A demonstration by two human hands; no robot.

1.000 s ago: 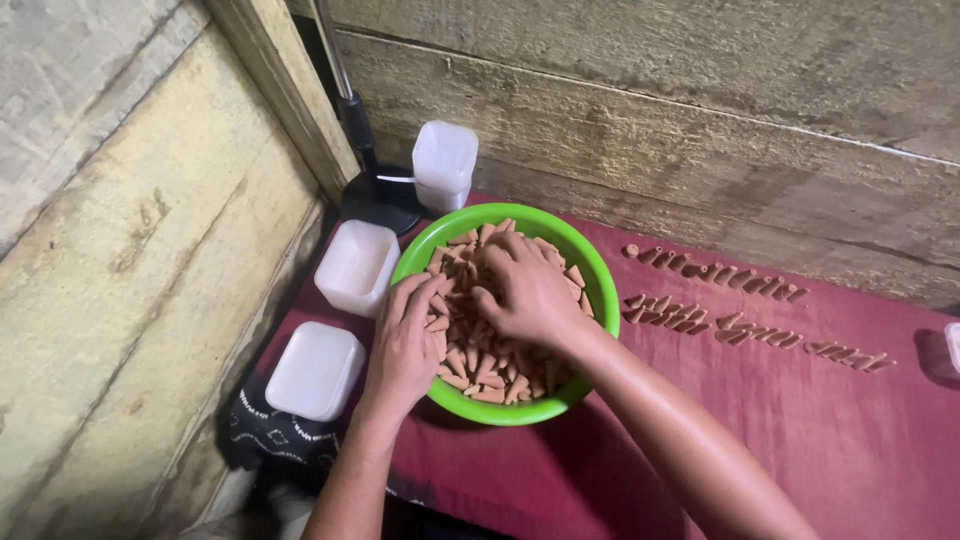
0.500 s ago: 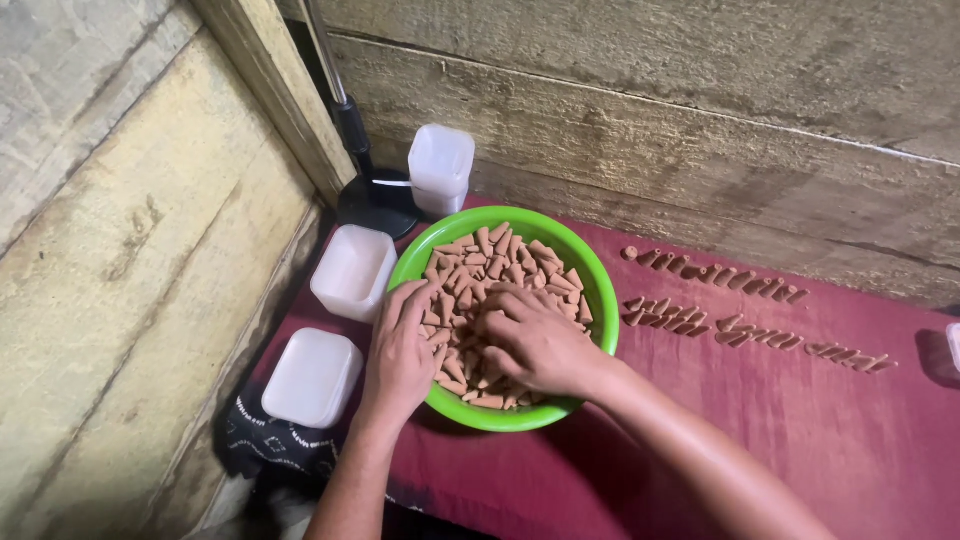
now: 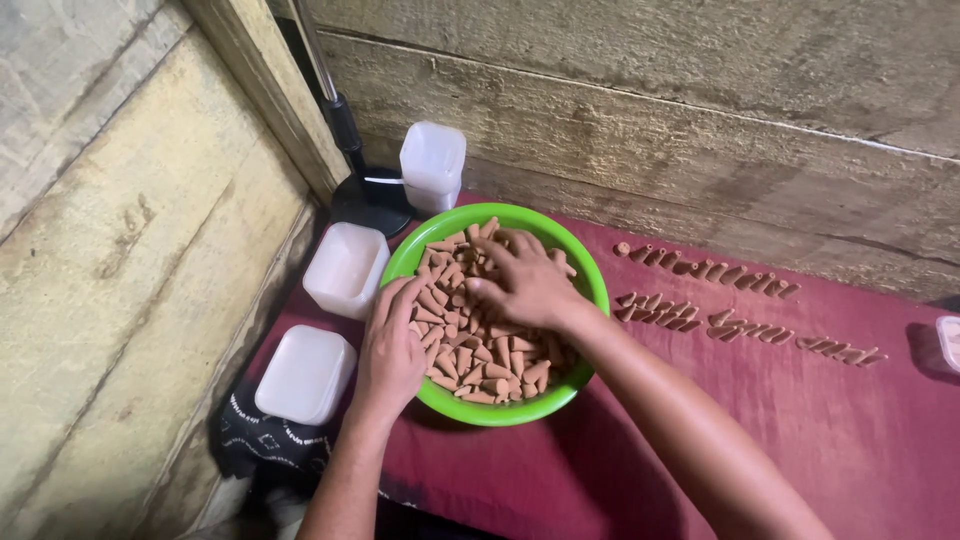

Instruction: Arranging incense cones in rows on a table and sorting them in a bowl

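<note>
Lying heaped in the round green plastic bowl [image 3: 590,290] on the maroon cloth-covered surface [image 3: 800,420], the small brown clay-coloured cones [image 3: 480,350] sit directly beneath both hands, the right hand [image 3: 525,285] spread open over the far middle, the left hand [image 3: 392,350] open-fingered at the near left rim.

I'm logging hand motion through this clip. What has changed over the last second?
The right hand slid toward the near side of the green bowl, then back up over the brown cones. The left hand stayed at the bowl's left rim. The bowl and the three white tubs did not move.
</note>
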